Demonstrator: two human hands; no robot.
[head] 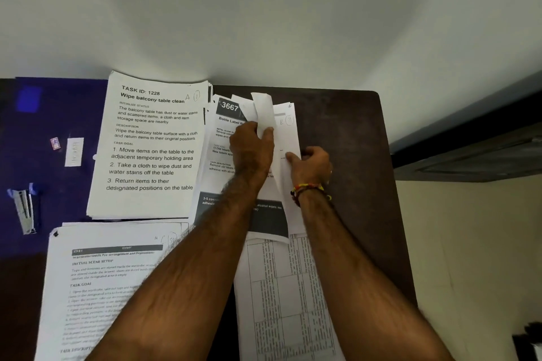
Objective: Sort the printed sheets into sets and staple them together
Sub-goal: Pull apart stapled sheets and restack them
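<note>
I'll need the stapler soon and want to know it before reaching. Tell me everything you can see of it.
The stapler lies on the purple surface at the far left of the desk, left of the "Wipe balancy table clean" stack. It has a silvery metal body with blue plastic parts at its far end. It lies lengthwise, pointing roughly away from the person, slightly angled. Nothing touches it; both hands are busy with sheets farther right. Whether it is loaded cannot be told.

sheets: thin white paper, matt, black print
table: dark brown, looks like wood, dull
cloth: blue, soft, matt
stapler: shiny metal, blue plastic
wristband: red and yellow thread
</note>
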